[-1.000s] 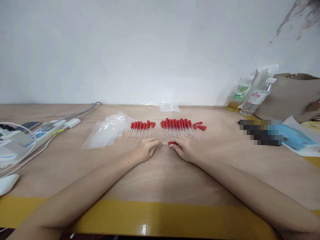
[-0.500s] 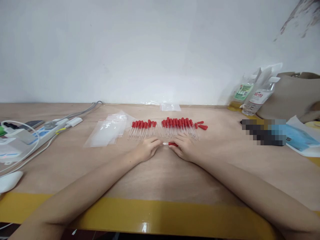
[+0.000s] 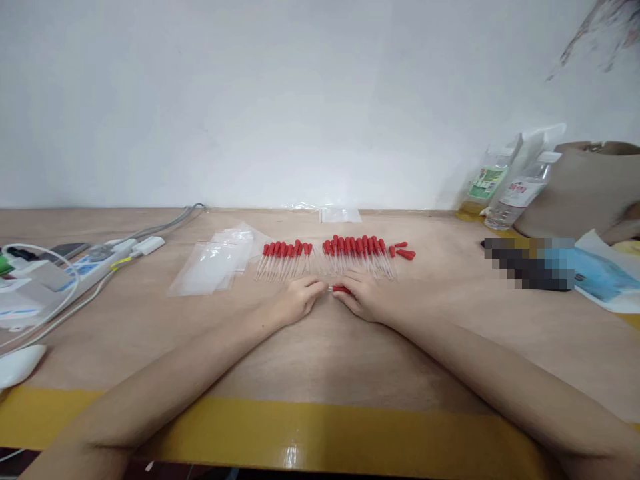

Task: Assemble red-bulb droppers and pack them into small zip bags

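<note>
Both my hands meet at the middle of the wooden table (image 3: 320, 347). My left hand (image 3: 296, 300) pinches the clear glass end of a dropper (image 3: 339, 289), and my right hand (image 3: 364, 296) pinches its red rubber bulb. The two hands almost touch. Just beyond them lie two rows of finished red-capped droppers: a smaller group (image 3: 284, 259) on the left and a larger group (image 3: 357, 253) on the right. A few loose red bulbs (image 3: 403, 252) lie at the right end of the rows.
Clear plastic bags (image 3: 215, 263) lie left of the droppers, another small bag (image 3: 340, 214) by the wall. A power strip with cables (image 3: 75, 267) and a white mouse (image 3: 17, 363) are at far left. Two bottles (image 3: 505, 187), a brown bag and papers stand at right.
My hands have closed in on each other, so less of the dropper shows between them. The view shifted slightly.
</note>
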Tool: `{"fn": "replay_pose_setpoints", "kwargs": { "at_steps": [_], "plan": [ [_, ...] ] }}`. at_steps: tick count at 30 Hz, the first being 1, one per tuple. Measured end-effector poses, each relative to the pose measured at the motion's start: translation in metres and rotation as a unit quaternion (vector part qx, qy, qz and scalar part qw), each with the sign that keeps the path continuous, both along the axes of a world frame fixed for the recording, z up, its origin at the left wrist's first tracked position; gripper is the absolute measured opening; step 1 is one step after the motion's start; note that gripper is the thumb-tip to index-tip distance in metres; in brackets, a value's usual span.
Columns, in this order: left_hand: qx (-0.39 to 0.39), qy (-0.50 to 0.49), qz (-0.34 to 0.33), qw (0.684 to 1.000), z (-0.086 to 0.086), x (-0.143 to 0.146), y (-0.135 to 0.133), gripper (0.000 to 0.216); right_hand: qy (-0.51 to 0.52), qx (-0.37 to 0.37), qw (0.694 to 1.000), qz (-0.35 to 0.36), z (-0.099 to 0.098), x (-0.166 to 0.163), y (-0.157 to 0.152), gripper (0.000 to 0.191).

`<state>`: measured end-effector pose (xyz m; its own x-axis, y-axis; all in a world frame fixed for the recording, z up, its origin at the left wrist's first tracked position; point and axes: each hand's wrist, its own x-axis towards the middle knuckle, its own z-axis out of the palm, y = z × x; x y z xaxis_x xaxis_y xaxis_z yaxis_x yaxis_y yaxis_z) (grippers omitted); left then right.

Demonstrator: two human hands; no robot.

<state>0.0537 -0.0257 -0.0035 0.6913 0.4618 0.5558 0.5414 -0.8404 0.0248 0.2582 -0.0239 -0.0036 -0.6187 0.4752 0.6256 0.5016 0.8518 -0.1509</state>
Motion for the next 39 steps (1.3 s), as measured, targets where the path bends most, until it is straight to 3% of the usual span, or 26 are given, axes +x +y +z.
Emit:
{"fn": "replay_pose_setpoints", "kwargs": {
  "at_steps": [5,8,10,13,16,19,24,31,39],
  "plan": [
    [-0.015,-0.020,0.008,1.000,0.002,0.002,0.000,0.021,-0.014,-0.004,1.000,-0.022,0.006,0.002,-0.001,0.016],
    [-0.014,-0.049,0.058,0.997,0.009,-0.001,0.005,0.020,0.029,-0.006,0.997,-0.075,0.012,0.017,0.004,0.030],
    [-0.005,-0.065,0.124,0.990,0.015,-0.004,0.013,0.021,0.086,0.003,0.987,-0.138,0.012,0.036,0.014,0.034],
    [-0.005,-0.047,0.221,0.974,0.025,-0.006,0.029,0.020,0.129,0.034,0.954,-0.267,0.007,0.071,0.033,0.023],
    [-0.044,-0.006,0.315,0.948,0.033,-0.002,0.045,0.016,0.119,0.036,0.911,-0.394,0.000,0.103,0.047,0.019],
    [-0.081,0.012,0.374,0.924,0.034,0.002,0.056,0.014,0.089,0.003,0.887,-0.454,-0.003,0.119,0.051,0.021],
    [-0.089,0.016,0.399,0.912,0.032,0.006,0.056,0.016,0.035,-0.035,0.882,-0.469,-0.003,0.119,0.049,0.023],
    [-0.034,0.023,0.381,0.924,0.030,0.029,0.053,0.027,0.010,-0.078,0.869,-0.489,-0.006,0.117,0.054,0.021],
    [-0.107,0.074,0.498,0.857,0.032,0.050,0.064,0.042,-0.006,-0.089,0.871,-0.483,-0.006,0.113,0.056,0.017]
  ]
}}
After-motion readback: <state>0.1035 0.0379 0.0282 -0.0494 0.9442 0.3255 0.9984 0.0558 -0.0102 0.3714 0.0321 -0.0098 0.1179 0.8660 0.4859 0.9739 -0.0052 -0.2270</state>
